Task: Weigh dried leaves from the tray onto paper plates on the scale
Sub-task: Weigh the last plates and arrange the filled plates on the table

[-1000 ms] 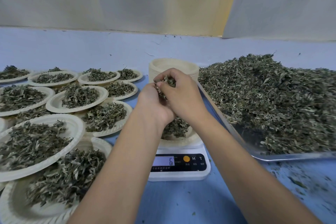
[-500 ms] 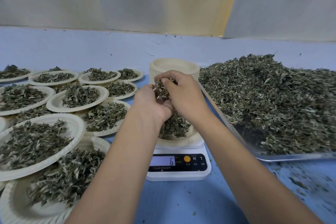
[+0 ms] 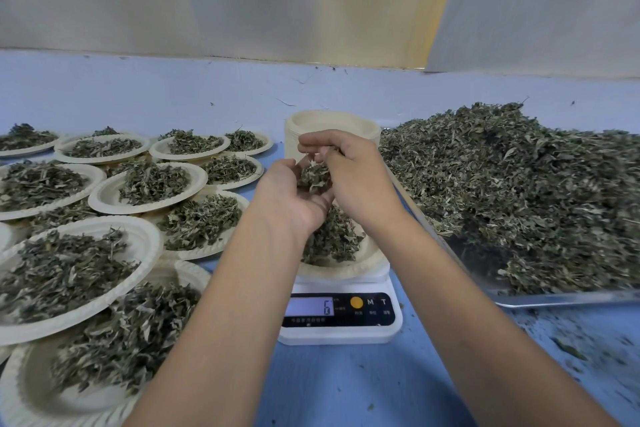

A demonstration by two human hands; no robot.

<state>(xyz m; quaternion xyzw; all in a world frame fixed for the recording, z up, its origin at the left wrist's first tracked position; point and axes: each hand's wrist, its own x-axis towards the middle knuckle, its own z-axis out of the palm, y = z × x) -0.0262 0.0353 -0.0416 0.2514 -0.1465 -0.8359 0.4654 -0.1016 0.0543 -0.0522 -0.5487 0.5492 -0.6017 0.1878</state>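
A white digital scale (image 3: 341, 322) stands in the middle, its display showing 6. On it sits a paper plate (image 3: 372, 262) with a small heap of dried leaves (image 3: 334, 236). Above the plate my left hand (image 3: 291, 198) is cupped palm up around a clump of leaves (image 3: 313, 175). My right hand (image 3: 356, 177) hovers against it, fingers curled and pinching leaves from that clump. The metal tray (image 3: 561, 298) heaped with dried leaves (image 3: 519, 184) lies to the right.
Several filled paper plates (image 3: 138, 199) overlap across the left side of the blue table (image 3: 346, 385). A stack of empty plates (image 3: 332, 126) stands behind the scale. Leaf crumbs lie on the table at the lower right. A pale wall backs the table.
My left palm has opened more upward, showing the clump it holds. My right hand's fingers have shifted over it. The plate's leaf heap has grown slightly.
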